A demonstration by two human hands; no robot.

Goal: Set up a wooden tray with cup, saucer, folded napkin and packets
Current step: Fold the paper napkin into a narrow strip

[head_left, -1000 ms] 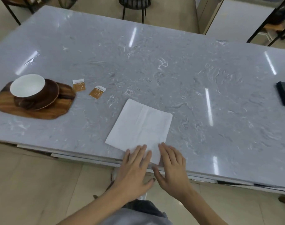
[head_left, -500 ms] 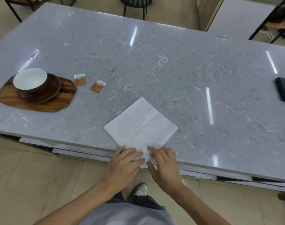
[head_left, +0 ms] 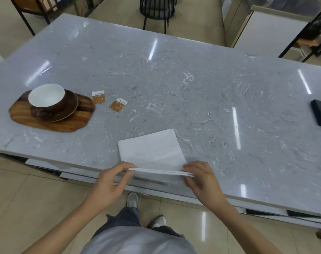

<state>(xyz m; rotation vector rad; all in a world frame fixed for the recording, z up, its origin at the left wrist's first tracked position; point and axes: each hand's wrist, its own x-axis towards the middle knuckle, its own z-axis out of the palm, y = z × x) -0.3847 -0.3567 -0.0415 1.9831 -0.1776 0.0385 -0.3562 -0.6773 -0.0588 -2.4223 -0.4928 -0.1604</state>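
Observation:
A white napkin (head_left: 152, 149) lies near the front edge of the grey marble table (head_left: 192, 88). Its near edge is lifted off the table. My left hand (head_left: 112, 182) pinches the near left corner and my right hand (head_left: 201, 178) pinches the near right corner. At the left stands a wooden tray (head_left: 64, 123) bearing a brown saucer (head_left: 70, 109) with a brown cup (head_left: 48, 97), white inside. Two orange packets lie on the table right of the tray: one packet (head_left: 98, 97) close to it, the other packet (head_left: 118, 105) a little further right.
A dark flat object (head_left: 320, 114) lies at the table's right edge. A black chair (head_left: 156, 10) stands behind the table, with shelving at the far left and far right. My legs and shoes are below the table's front edge.
My hands went from resting flat on the napkin's near corner to pinching its two near corners. The napkin turned square to the table edge, and its near edge rose.

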